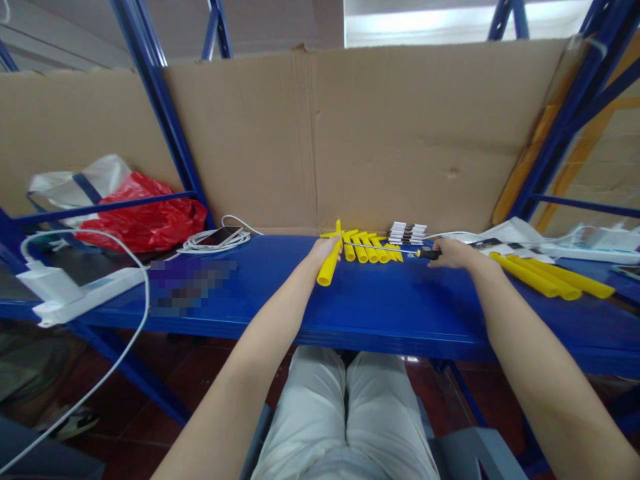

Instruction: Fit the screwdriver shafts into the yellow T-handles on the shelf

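Both hands busy here, and the row of yellow pieces (373, 255) on the blue desk (380, 307) is the mark to watch. Just left of that row, the left hand (324, 249) has its fingers wrapped around a yellow tube (328, 268), the round end angled toward the person, a cross-shaped end poking out beyond the grip. Over to the right of the row, the right hand (449, 253) grips a screwdriver (424, 254) by its black handle, and look at that long thin shaft, reaching leftward across the row towards the held tube! Whether the tip touches the tube, I can't tell from here. Right behind the row's right end sits a stack of white pieces with dark marks (406, 233). Further out, well right of the row and past the right hand, three more yellow tubes (553, 277) lie side by side. Away to the left of the row, a coiled white cable (195, 244) lies beside a phone (223, 236), with a red plastic bag (150, 217) beyond. And behind the row, tall cardboard (400, 133) walls off the back.
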`<move>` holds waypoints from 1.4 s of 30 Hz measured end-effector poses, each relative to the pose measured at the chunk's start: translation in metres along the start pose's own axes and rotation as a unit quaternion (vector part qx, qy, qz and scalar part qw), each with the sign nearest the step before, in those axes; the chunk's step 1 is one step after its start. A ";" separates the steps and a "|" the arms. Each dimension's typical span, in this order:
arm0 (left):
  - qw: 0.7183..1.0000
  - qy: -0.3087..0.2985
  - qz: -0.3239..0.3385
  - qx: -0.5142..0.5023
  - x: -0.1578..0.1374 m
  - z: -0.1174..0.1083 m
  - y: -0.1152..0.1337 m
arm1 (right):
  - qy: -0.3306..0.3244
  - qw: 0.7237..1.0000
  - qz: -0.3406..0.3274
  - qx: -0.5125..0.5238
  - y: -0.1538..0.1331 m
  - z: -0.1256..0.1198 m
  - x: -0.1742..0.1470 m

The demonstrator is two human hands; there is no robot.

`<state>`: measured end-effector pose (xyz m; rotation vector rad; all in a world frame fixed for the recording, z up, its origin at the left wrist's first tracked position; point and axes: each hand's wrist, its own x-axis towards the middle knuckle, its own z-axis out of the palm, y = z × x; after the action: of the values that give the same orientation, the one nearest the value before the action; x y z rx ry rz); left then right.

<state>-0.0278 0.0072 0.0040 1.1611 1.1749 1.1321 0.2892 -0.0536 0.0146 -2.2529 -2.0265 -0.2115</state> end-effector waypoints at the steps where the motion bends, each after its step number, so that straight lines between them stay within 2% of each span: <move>1: 1.000 -0.002 0.001 -0.006 0.000 0.000 0.000 | -0.009 1.000 -0.005 0.006 -0.001 -0.002 -0.001; 7: 1.000 0.001 0.000 -0.024 0.002 -0.001 -0.002 | -0.053 0.996 -0.037 0.058 -0.008 -0.010 -0.008; 15: 1.000 0.005 -0.004 0.004 -0.006 0.001 0.002 | -0.004 1.000 -0.021 -0.007 -0.003 0.001 0.000; 18: 1.000 0.006 -0.005 0.007 -0.008 0.001 0.003 | -0.005 0.999 -0.033 -0.014 -0.002 0.003 0.002; 27: 1.000 0.005 -0.004 0.011 -0.007 0.002 0.002 | -0.096 0.993 -0.053 0.047 -0.003 -0.009 -0.008; 30: 1.000 0.006 -0.002 0.012 -0.004 0.001 0.001 | -0.083 0.994 -0.055 0.035 -0.004 -0.009 -0.008; 35: 1.000 0.003 -0.005 0.014 -0.004 0.001 0.001 | -0.020 0.999 -0.030 -0.010 -0.005 -0.004 -0.004; 42: 1.000 0.004 -0.008 0.010 -0.008 0.001 0.004 | -0.036 0.998 -0.041 -0.005 -0.004 -0.004 -0.004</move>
<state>-0.0269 -0.0007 0.0085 1.1614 1.2021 1.1172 0.2846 -0.0583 0.0180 -2.2159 -2.1624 -0.1505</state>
